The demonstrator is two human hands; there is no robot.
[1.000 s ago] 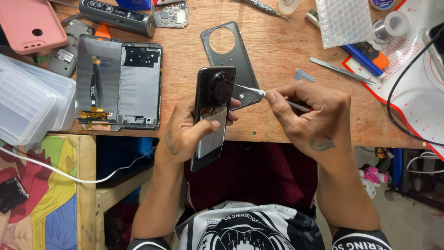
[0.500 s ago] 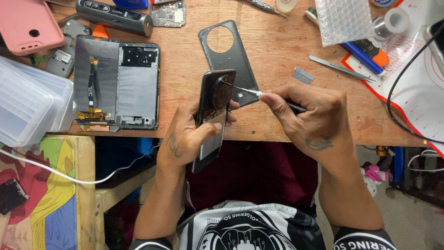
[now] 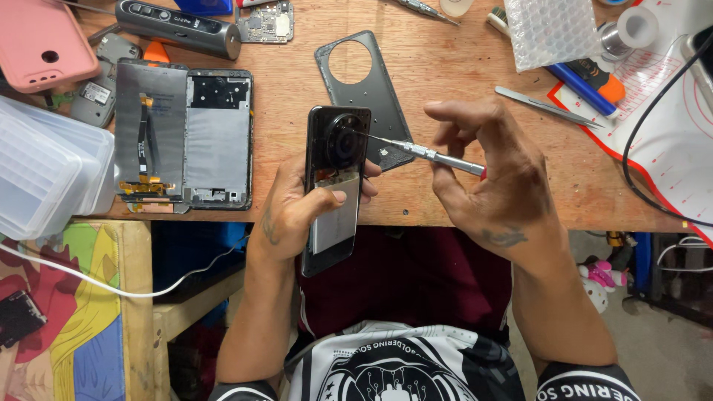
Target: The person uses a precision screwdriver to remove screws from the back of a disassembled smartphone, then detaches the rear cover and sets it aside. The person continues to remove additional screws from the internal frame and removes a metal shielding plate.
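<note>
Your left hand [image 3: 297,212] grips the opened black smartphone with a round camera module [image 3: 334,186] at the middle of the frame, just over the near edge of the wooden surface [image 3: 445,82]; the fingers wrap its long sides and the thumb lies across the silvery battery area. Your right hand [image 3: 494,182] pinches a slim silver precision screwdriver [image 3: 423,152], the index finger raised off it, and its tip touches the phone beside the camera ring. The phone looks light and stiff but fragile with its back removed, so it seems best held by the side frame, as you do, and not by the exposed inner parts or the glass. The screwdriver is thin and likely slippery; a grip near its rear end suits fine turning. Directly above the phone lies 1 dark grey back cover with a round cut-out [image 3: 364,89]. At the left of the frame rests 1 dismantled phone frame with an orange flex cable [image 3: 186,141], and metal tweezers [image 3: 546,106] lie at the upper right.
</note>
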